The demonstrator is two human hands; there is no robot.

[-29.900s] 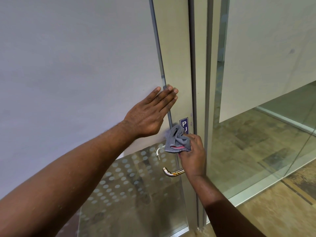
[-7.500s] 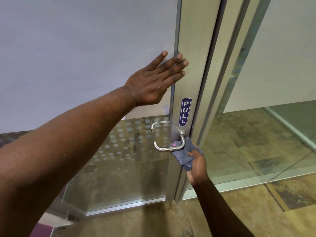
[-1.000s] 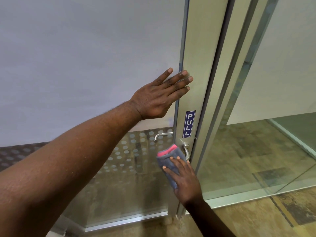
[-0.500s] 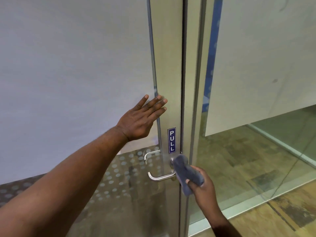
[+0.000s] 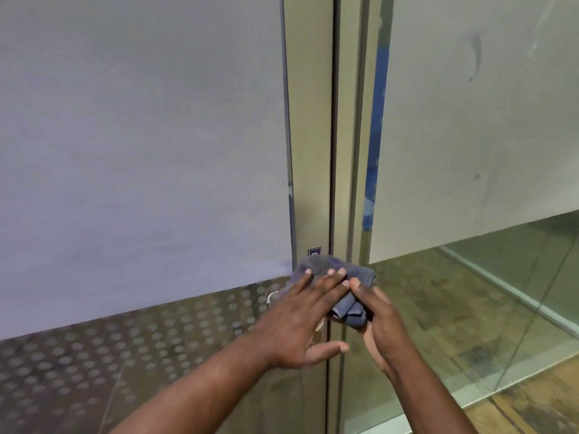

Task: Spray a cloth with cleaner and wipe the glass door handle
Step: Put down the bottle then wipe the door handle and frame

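Though flat against the frosted glass panel point(image 5: 141, 151) half a second ago, well above the handle, now down at the cloth point(image 5: 360, 275) with the left hand point(image 5: 297, 324): fingers point(image 5: 329, 285) straight and spread over the top of the grey bundle, thumb sticking out to the right underneath, a wide and loose grip that closes on nothing. Clamps the lower folds of the cloth with the right hand point(image 5: 382, 330), a narrow, closed grip, thumb tip touching the left forefinger. Holds the cloth bunched between both hands in front of the metal door frame point(image 5: 310, 151), just under the small blue PULL label point(image 5: 314, 252), of which shows only the top edge now instead of the whole word. No longer shows the cloth stretched out toward the lever as before; looks wadded and thicker, with two rolled ends hanging below the left fingers. Hides most of the door handle point(image 5: 272, 296) behind the left hand and wrist; leaves in sight only a short bright curve to the left of the knuckles, at the dotted band point(image 5: 125, 339) of the glass, and cannot tell whether that is the near lever or the one on the far side. Cannot tell either whether the cloth touches the handle. Looks higher and closer than before: more of the frame and of the side glass panel point(image 5: 470, 120) above, less of the wood-look floor point(image 5: 532, 411) at lower right.
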